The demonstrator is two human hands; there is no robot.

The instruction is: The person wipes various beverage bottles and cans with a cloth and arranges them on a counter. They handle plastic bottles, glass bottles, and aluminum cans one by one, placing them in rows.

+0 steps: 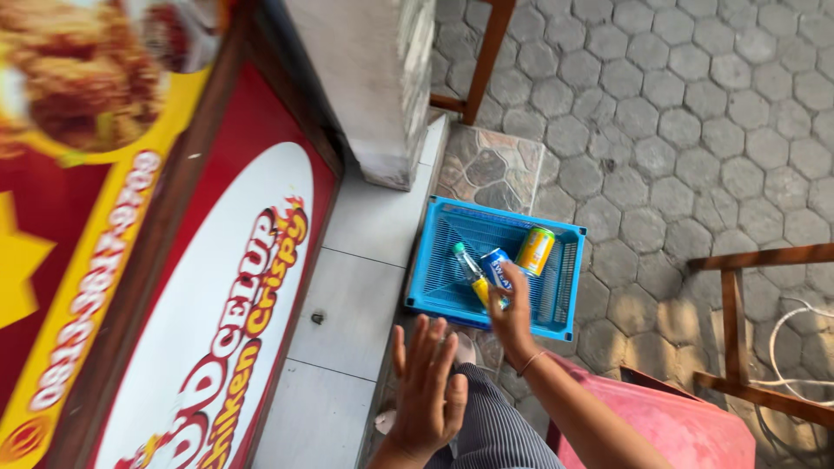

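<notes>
A blue plastic basket (pixel 565 287) sits on the paved ground below me. Inside it lie a yellow can (pixel 534 250), a blue can (pixel 497 267) and a small bottle with yellow drink and a green cap (pixel 469 269). My right hand (pixel 512 317) reaches into the basket, its fingers over the blue can and the bottle; whether it grips either is unclear. My left hand (pixel 427 389) hovers open, palm down and fingers spread, above my striped trouser leg (pixel 495 430), holding nothing.
A red and yellow food stall panel (pixel 174 260) fills the left. White tiled step (pixel 352 304) and a concrete pillar (pixel 373 78) lie beside the basket. Wooden chair frames (pixel 747 321) stand at right and top, with a red plastic seat (pixel 686 430) under me.
</notes>
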